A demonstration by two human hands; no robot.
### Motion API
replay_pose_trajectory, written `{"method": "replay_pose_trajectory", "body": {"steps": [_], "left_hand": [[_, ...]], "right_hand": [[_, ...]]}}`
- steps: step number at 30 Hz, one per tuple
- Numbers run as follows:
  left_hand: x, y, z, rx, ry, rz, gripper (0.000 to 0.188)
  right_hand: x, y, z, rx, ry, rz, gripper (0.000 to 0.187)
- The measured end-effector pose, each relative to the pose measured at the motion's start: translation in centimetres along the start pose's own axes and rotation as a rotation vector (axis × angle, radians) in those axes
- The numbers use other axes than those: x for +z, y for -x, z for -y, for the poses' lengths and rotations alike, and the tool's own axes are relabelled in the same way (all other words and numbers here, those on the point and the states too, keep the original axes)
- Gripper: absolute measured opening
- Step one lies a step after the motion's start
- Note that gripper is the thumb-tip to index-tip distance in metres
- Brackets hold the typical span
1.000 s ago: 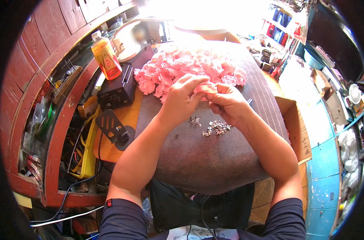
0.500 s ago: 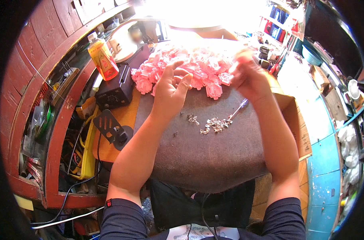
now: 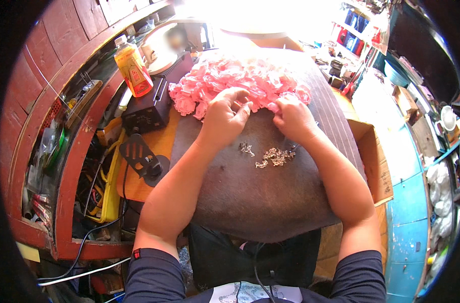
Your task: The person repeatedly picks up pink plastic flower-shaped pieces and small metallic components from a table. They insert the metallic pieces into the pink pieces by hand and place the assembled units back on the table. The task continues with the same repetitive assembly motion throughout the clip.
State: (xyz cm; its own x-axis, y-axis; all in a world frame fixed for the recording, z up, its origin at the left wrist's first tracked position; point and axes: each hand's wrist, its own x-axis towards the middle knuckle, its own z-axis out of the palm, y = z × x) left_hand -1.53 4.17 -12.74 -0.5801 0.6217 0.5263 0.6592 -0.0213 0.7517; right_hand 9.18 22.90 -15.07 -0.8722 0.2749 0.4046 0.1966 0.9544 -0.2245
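Pink moulded plastic parts (image 3: pixel 214 78) lie heaped on the dark mat (image 3: pixel 260 202) in front of me. At the near edge of the heap, my right hand (image 3: pixel 294 118) is closed, pinching a pink plastic part (image 3: pixel 274 107) at its fingertips. Facing it, my left hand (image 3: pixel 225 117) has curled fingers, thumb and forefinger drawn together; whatever lies between them is too small to make out. Nearer to me are small shiny metal pieces (image 3: pixel 275 157) in a loose cluster and a smaller group (image 3: pixel 246 149). A screwdriver (image 3: pixel 294 147) is mostly hidden behind my right wrist.
Left of the mat stand a black control box (image 3: pixel 146 113), a drink bottle (image 3: pixel 134 68) and a black stand (image 3: pixel 141 159). An open cardboard box (image 3: pixel 379 161) sits by the right edge. Cluttered shelves line both sides, and bright glare washes out the far end.
My right hand has come down and left from above the heap's right side, toward my left hand. My left hand's fingers have drawn closer together. The screwdriver is now mostly covered.
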Motion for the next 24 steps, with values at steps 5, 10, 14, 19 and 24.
{"method": "replay_pose_trajectory", "body": {"steps": [5, 10, 14, 19, 24], "left_hand": [[0.4, 0.3, 1.1, -0.048, 0.143, 0.154, 0.047], [0.5, 0.5, -0.1, -0.211, 0.518, 0.348, 0.055], [0.3, 0.1, 0.5, -0.224, 0.423, 0.317, 0.038], [0.2, 0.1, 0.3, -0.124, 0.352, 0.213, 0.024], [0.3, 0.2, 0.7, -0.096, 0.347, 0.109, 0.024]], "right_hand": [[-1.7, 0.5, 1.6, 0.155, -1.216, 0.076, 0.012], [-1.5, 1.2, 2.3, 0.102, -1.324, 0.199, 0.013], [-1.3, 1.7, 4.2, 0.154, -1.559, 0.059, 0.014], [-1.1, 1.7, 3.6, 0.135, -1.424, 0.133, 0.013], [-1.2, 1.8, 3.7, 0.165, -1.353, 0.215, 0.013]]}}
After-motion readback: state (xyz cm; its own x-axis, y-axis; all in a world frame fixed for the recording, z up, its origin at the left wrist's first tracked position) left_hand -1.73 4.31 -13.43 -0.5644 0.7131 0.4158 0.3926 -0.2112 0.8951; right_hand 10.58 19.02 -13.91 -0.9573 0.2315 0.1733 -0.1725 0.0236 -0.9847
